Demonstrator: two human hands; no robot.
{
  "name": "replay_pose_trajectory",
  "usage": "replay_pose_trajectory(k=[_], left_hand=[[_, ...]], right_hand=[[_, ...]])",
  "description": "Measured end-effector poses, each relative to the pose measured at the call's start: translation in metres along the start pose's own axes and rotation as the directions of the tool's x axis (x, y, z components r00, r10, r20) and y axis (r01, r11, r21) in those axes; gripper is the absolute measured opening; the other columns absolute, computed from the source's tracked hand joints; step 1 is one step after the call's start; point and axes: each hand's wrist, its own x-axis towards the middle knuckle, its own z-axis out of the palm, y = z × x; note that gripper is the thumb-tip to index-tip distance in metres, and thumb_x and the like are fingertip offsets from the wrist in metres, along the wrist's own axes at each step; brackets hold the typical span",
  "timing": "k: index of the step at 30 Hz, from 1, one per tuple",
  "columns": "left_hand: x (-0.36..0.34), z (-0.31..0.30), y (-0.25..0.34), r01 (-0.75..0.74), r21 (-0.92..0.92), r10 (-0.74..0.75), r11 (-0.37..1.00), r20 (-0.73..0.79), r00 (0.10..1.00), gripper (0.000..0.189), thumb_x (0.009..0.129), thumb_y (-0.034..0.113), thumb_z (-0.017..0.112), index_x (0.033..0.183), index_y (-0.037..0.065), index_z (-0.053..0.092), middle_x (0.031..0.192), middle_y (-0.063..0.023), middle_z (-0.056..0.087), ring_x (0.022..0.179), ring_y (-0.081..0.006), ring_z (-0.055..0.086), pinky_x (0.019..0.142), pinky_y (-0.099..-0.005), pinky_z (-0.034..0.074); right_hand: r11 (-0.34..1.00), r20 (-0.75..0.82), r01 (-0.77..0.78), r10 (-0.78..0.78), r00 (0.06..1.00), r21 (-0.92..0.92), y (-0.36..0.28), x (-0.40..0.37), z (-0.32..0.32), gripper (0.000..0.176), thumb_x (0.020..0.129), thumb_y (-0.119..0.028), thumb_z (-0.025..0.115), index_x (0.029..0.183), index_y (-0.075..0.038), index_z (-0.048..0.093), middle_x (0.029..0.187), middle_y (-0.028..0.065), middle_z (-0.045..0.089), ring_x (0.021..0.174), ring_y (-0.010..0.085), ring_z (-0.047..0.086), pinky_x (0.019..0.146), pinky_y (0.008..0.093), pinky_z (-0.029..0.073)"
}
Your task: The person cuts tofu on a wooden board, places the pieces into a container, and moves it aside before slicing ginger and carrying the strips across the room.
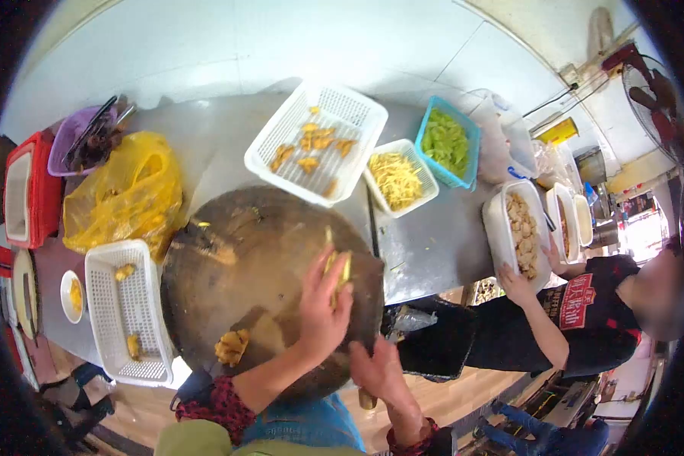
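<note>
My left hand (325,308) is over a round wooden chopping board (243,281), its fingers closed on pale yellow sliced ginger (342,267). At the board's right edge, my right hand (380,370) grips a cleaver (366,296); the blade stands beside the ginger and the handle's end shows below my fist. A knobbly piece of ginger (232,347) lies on the board's near side. Small scraps are scattered at its far left.
Behind the board stand a white basket (262,158) with ginger pieces, a smaller basket (431,190) of shreds and a blue basket (473,152) of green vegetable. Left are a white basket (146,319) and yellow bag (129,197). A co-worker (524,327) holds a white tub (501,235).
</note>
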Motion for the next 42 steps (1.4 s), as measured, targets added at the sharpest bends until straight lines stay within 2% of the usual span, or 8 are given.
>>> replay_pose_trajectory(k=[7, 12, 15, 19, 25, 31, 37, 42], left_hand=[[0.115, 0.11, 0.012, -0.194, -0.263, 0.175, 0.945, -0.093, 0.98, 0.04, 0.086, 0.005, 0.055, 0.126, 0.004, 0.052, 0.136, -0.0205, 0.043, 0.123, -0.0358, 0.044, 0.103, -0.0383, 0.035], [0.173, 0.196, -0.045, 0.296, -0.201, -0.283, 0.934, 0.089, 0.955, 0.045, 0.091, 0.017, 0.049, 0.133, 0.0, 0.046, 0.143, -0.0169, 0.038, 0.13, -0.0298, 0.039, 0.108, -0.0345, 0.028], [0.173, 0.226, -0.116, 0.05, -0.388, -0.081, 0.92, -0.064, 0.995, 0.049, 0.093, 0.023, 0.045, 0.135, -0.001, 0.042, 0.142, -0.0167, 0.04, 0.133, -0.0274, 0.036, 0.11, -0.0345, 0.025], [0.167, 0.163, -0.073, 0.268, -0.649, -0.41, 0.712, -0.074, 0.909, 0.04, 0.09, 0.018, 0.057, 0.125, -0.001, 0.053, 0.127, -0.0119, 0.055, 0.119, -0.0211, 0.049, 0.103, -0.0306, 0.035], [0.161, 0.112, -0.043, 0.357, -0.746, -0.473, 0.563, 0.064, 0.879, 0.024, 0.086, 0.009, 0.061, 0.108, -0.001, 0.062, 0.111, -0.0099, 0.062, 0.101, -0.0139, 0.057, 0.091, -0.0269, 0.042], [0.182, 0.045, 0.004, 0.236, -0.73, -0.294, 0.641, 0.051, 0.954, 0.028, 0.081, -0.002, 0.053, 0.109, -0.003, 0.059, 0.111, -0.014, 0.062, 0.105, -0.0195, 0.058, 0.094, -0.0314, 0.043], [0.147, 0.005, 0.007, 0.348, -0.716, -0.348, 0.606, 0.155, 0.925, 0.027, 0.082, -0.011, 0.052, 0.108, -0.005, 0.057, 0.11, -0.017, 0.062, 0.105, -0.0236, 0.06, 0.09, -0.0319, 0.048], [0.094, -0.05, -0.007, 0.255, -0.57, -0.316, 0.781, -0.009, 0.949, 0.023, 0.077, -0.012, 0.059, 0.098, -0.005, 0.06, 0.103, -0.0152, 0.064, 0.099, -0.0219, 0.062, 0.088, -0.0328, 0.05]], right_hand=[[0.993, -0.285, 0.032, -0.065, 0.956, -0.117, -0.065, 0.068, -0.086, 0.017, 0.089, -0.014, 0.05, 0.09, 0.003, 0.054, 0.062, 0.0106, 0.058, 0.052, 0.0195, 0.058, 0.051, 0.0373, 0.046], [0.696, -0.433, 0.228, -0.633, 0.642, -0.681, -0.038, 0.129, -0.125, 0.018, 0.086, -0.013, 0.051, 0.09, 0.004, 0.054, 0.062, 0.0165, 0.059, 0.049, 0.0273, 0.06, 0.049, 0.0415, 0.046], [0.995, -0.507, 0.03, -0.076, 0.858, -0.099, -0.048, 0.112, -0.134, 0.018, 0.086, -0.013, 0.051, 0.089, 0.005, 0.054, 0.058, 0.0168, 0.057, 0.048, 0.0269, 0.06, 0.048, 0.042, 0.046], [0.991, -0.525, 0.077, -0.125, 0.842, -0.114, -0.012, 0.097, -0.144, 0.016, 0.088, -0.014, 0.051, 0.084, 0.002, 0.053, 0.053, 0.0102, 0.053, 0.044, 0.0195, 0.055, 0.044, 0.0366, 0.044], [0.868, -0.143, -0.014, 0.098, 0.985, 0.496, 0.01, 0.043, -0.122, 0.019, 0.091, -0.017, 0.053, 0.079, -0.002, 0.051, 0.051, 0.0013, 0.048, 0.04, 0.0121, 0.047, 0.04, 0.0267, 0.038], [0.944, 0.379, -0.214, 0.107, 0.919, 0.25, 0.052, 0.031, -0.035, 0.031, 0.093, -0.029, 0.052, 0.095, 0.001, 0.048, 0.057, 0.0081, 0.056, 0.05, 0.0187, 0.056, 0.045, 0.0344, 0.042], [0.882, 0.295, 0.264, -0.152, 0.943, -0.391, 0.031, 0.058, -0.001, 0.038, 0.092, -0.031, 0.055, 0.109, 0.002, 0.049, 0.072, 0.0212, 0.061, 0.067, 0.0356, 0.062, 0.062, 0.0434, 0.048], [0.855, 0.069, 0.427, -0.427, 0.902, -0.294, 0.039, 0.11, -0.072, 0.034, 0.09, -0.033, 0.055, 0.093, 0.001, 0.057, 0.077, 0.0196, 0.065, 0.067, 0.0311, 0.065, 0.056, 0.0399, 0.051]])
